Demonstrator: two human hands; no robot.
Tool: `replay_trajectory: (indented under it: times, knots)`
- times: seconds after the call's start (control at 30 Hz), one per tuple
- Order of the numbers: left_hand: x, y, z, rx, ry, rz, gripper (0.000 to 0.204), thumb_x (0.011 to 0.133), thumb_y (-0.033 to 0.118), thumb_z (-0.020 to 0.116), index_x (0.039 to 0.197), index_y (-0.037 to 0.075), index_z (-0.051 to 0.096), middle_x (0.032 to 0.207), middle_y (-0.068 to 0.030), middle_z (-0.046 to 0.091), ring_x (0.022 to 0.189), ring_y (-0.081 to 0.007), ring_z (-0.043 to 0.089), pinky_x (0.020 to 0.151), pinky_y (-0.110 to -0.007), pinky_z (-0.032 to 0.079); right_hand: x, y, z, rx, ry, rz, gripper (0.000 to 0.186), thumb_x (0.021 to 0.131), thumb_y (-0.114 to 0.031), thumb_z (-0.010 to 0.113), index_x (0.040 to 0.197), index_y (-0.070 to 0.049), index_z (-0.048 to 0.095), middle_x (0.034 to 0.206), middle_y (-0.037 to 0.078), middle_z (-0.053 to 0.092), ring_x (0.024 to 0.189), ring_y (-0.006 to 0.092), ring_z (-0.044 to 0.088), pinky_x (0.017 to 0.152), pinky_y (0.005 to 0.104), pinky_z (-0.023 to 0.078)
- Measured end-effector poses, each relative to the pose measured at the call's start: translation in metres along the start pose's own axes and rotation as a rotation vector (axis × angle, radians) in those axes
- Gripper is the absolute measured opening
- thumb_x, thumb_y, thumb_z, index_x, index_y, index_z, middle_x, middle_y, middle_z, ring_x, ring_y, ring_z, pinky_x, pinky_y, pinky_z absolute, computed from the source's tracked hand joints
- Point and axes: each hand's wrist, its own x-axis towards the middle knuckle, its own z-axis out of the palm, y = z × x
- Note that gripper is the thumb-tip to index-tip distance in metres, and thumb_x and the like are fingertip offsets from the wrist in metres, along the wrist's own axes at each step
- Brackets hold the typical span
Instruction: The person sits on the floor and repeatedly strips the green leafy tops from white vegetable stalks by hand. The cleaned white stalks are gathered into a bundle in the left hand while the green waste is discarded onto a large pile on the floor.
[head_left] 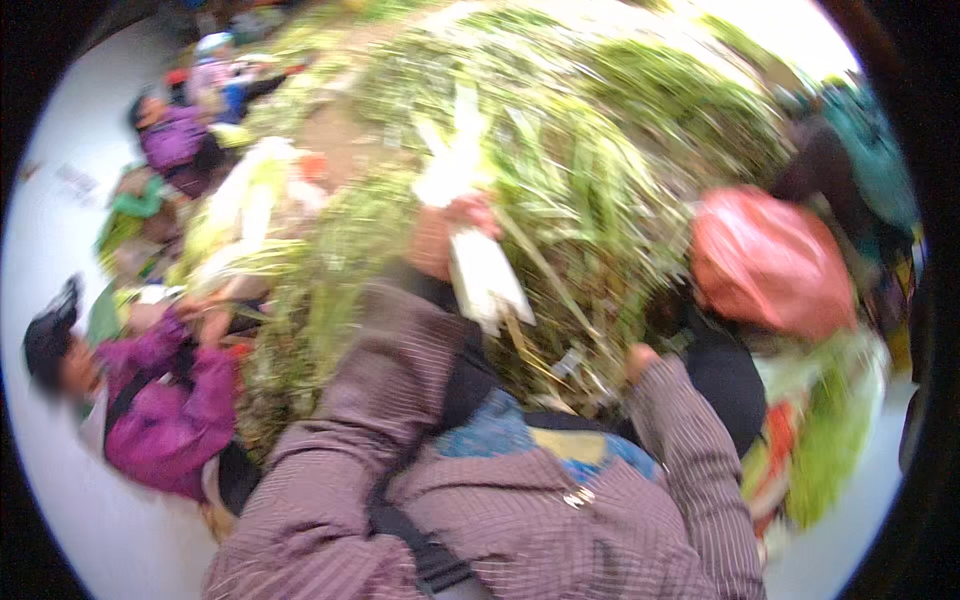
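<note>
My left hand (pixel 437 232) is closed round a bundle of pale stalks (pixel 487 275) in front of me. Their wide white ends point down toward my lap, and long green-white leaves stick out above the fist. Motion blur hides whether they are leeks or another plant. Low beside my right knee is my right hand (pixel 640 362), mostly covered by its sleeve, so its fingers do not show. Between the two hands lie loose cut leaves and stems (pixel 560 290), with a small shiny piece (pixel 572 362) that I cannot make out.
A big heap of green leaves (pixel 610 110) spreads ahead. To my right stand a full red plastic bag (pixel 770 262) and a clear bag of greens (pixel 830 430). A person in purple (pixel 170 430) sits close at left; others sit farther back and at right.
</note>
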Motion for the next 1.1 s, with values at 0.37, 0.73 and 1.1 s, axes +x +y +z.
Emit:
replay_trajectory:
  times: [0.37,0.73,1.1]
  knots:
    - [-0.001,0.003,0.017,-0.214,0.056,0.127,0.017,0.081,0.011,0.063,0.092,0.001,0.055,0.064,-0.0029,0.056,0.058,-0.0152,0.058,0.058,-0.027,0.051,-0.093,-0.069,-0.113,0.085,-0.084,0.176,0.023,0.067,-0.013,0.077,0.088,-0.005,0.071,0.090,0.014,0.067,0.081,0.0285,0.065,0.072,0.0402,0.053]
    - [0.003,-0.025,0.032,-0.054,0.039,0.042,0.020,0.080,0.004,0.063,0.094,-0.004,0.053,0.074,-0.0070,0.057,0.057,-0.0128,0.059,0.051,-0.029,0.056,-0.188,-0.184,-0.228,1.119,0.300,-0.624,0.038,0.090,-0.006,0.044,0.127,0.002,0.047,0.116,0.014,0.059,0.090,0.0182,0.065,0.069,0.0248,0.050]
    - [0.005,-0.020,0.032,-0.275,0.025,0.108,0.017,0.082,0.012,0.060,0.095,0.002,0.055,0.068,-0.0024,0.057,0.058,-0.0162,0.058,0.061,-0.028,0.051,-0.197,-0.209,-0.194,1.076,-0.110,-0.720,0.031,0.099,-0.025,0.043,0.097,0.002,0.058,0.079,0.010,0.066,0.056,0.0098,0.057,0.052,0.0232,0.047]
